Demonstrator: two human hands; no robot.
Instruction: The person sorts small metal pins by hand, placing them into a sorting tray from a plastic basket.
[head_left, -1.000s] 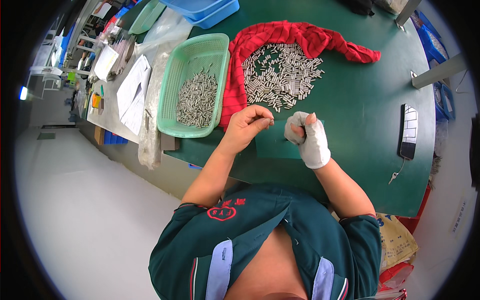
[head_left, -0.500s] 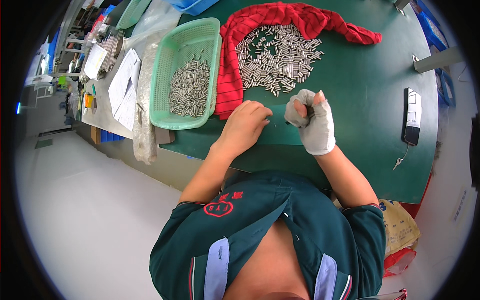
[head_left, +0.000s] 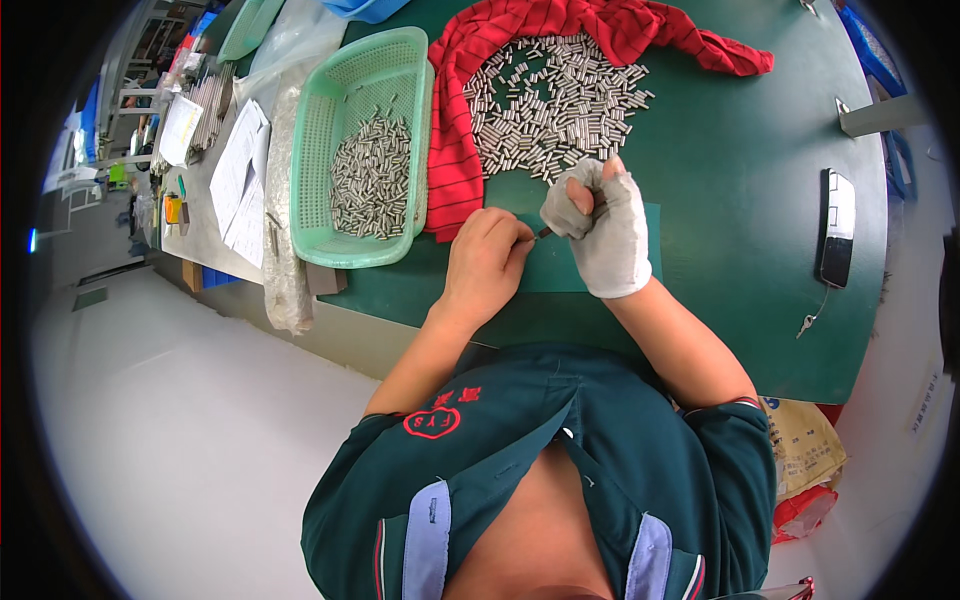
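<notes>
My bare left hand (head_left: 484, 262) is closed in a pinch above the table's near part. What its fingertips hold is too small and hidden to make out. Close beside it, my right hand (head_left: 606, 232), in a pale fingerless glove, is curled into a fist. A thin dark tool (head_left: 545, 233) juts from that fist toward the left fingertips. Beyond both hands lies a wide heap of small silvery metal cylinders (head_left: 560, 110). A red cloth with dark stripes (head_left: 455, 150) wraps round the heap's left and far sides.
Left of the cloth stands a green perforated basket (head_left: 312, 170) holding many metal cylinders (head_left: 372, 175). Paper sheets (head_left: 240, 180) and plastic wrap (head_left: 285, 260) lie farther left. On the green table (head_left: 740, 210), a phone (head_left: 838, 230) with a key (head_left: 805, 325) rests at the right.
My right hand has moved left, bringing the dark tool up to the left fingertips. The left fingers have drawn closer together. The view has shifted slightly.
</notes>
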